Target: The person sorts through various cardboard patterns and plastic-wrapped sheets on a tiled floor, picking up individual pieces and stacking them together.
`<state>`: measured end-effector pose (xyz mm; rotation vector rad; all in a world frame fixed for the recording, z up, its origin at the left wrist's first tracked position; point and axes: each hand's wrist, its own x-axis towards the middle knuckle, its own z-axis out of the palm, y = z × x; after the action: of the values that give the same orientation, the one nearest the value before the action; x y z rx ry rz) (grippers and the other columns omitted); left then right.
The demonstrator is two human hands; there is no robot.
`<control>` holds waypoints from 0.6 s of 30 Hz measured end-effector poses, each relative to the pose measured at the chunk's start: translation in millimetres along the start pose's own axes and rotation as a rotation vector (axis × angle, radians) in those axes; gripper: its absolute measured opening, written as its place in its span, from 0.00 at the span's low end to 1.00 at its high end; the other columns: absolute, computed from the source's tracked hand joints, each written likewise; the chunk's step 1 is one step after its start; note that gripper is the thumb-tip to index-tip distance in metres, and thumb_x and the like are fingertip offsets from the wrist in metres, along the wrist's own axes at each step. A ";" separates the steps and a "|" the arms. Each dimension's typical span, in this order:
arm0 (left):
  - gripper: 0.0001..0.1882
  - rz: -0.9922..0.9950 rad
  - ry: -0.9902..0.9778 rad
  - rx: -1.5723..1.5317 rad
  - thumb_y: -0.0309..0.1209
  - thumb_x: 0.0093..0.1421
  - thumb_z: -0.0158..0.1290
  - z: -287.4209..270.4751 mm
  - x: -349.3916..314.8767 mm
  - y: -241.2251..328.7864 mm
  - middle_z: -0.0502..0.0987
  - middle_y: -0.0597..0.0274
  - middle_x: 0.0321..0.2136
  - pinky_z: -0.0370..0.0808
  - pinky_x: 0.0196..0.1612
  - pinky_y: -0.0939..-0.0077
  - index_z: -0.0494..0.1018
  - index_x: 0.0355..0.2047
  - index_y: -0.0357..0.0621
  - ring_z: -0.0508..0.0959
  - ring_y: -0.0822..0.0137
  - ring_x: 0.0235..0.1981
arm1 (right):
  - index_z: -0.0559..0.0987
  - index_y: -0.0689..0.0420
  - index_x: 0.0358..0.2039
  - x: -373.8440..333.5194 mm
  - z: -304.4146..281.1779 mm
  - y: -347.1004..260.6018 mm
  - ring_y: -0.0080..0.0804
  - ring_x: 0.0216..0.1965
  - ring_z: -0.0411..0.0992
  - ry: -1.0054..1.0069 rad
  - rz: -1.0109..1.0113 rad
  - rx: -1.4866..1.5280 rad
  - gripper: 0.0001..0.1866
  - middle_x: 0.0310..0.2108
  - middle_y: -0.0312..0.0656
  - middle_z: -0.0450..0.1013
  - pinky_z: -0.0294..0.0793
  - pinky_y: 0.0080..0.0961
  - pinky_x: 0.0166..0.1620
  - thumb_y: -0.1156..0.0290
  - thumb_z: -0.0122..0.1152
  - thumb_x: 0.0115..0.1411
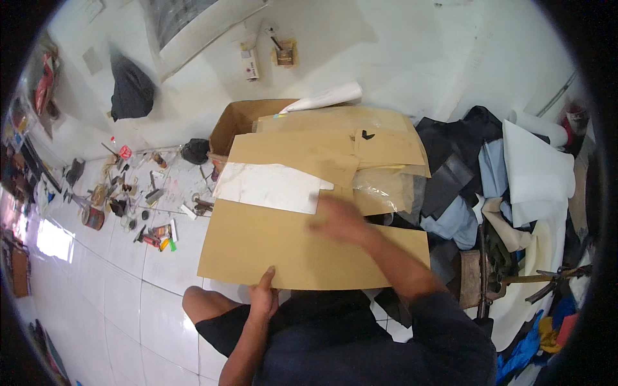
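A large tan cardboard sheet (270,241) lies before me, over my lap and toward a stack of similar sheets. My left hand (264,296) pinches its near edge, thumb on top and fingers underneath. Across the sheet's far part rests a flat white piece (264,185) with a slanted, stepped outline. My right hand (341,220) is over the tan sheet, beside the white piece's right end. Motion smears its fingers, so whether it holds anything cannot be made out.
Behind the sheet stand an open cardboard box (235,119) and stacked tan sheets (393,145) with clear plastic. Dark and blue material (450,186) is heaped at right. Small tools and bottles (154,193) litter the tiled floor at left. A white roll (325,96) lies at the back.
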<state>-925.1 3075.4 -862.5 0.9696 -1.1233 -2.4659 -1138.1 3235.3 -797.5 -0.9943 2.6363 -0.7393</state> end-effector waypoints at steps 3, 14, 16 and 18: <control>0.23 -0.009 -0.014 -0.021 0.25 0.59 0.54 8.4 -8.1 1.5 0.73 0.52 0.46 0.76 0.48 0.61 0.62 0.53 0.35 0.76 0.57 0.46 | 0.57 0.56 0.65 75.3 -22.2 33.4 0.51 0.64 0.55 0.152 0.078 -0.229 0.56 0.63 0.56 0.56 0.54 0.45 0.64 0.34 0.65 0.43; 0.22 -0.009 -0.011 -0.019 0.24 0.58 0.55 -9.5 -12.7 0.9 0.73 0.52 0.46 0.74 0.48 0.62 0.64 0.52 0.35 0.75 0.57 0.47 | 0.47 0.54 0.68 113.6 -8.7 -6.2 0.56 0.64 0.52 -0.162 0.185 -0.366 0.73 0.63 0.56 0.53 0.53 0.52 0.63 0.31 0.71 0.28; 0.23 -0.037 -0.013 -0.024 0.26 0.58 0.56 -11.9 -9.8 -0.3 0.73 0.53 0.47 0.73 0.49 0.62 0.64 0.52 0.37 0.75 0.58 0.47 | 0.49 0.54 0.68 106.3 -9.3 -8.2 0.57 0.63 0.54 -0.163 0.176 -0.351 0.72 0.62 0.57 0.55 0.55 0.52 0.62 0.32 0.73 0.26; 0.21 -0.039 0.006 0.062 0.26 0.59 0.54 -11.3 -13.7 4.8 0.73 0.54 0.47 0.75 0.47 0.63 0.65 0.52 0.37 0.75 0.59 0.47 | 0.50 0.54 0.68 102.3 -11.6 2.4 0.56 0.63 0.54 -0.168 0.182 -0.370 0.72 0.62 0.57 0.55 0.55 0.52 0.62 0.32 0.73 0.26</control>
<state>-907.5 3072.4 -857.9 1.0252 -1.1965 -2.4697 -1219.8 3172.9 -792.5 -0.8396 2.7177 -0.1217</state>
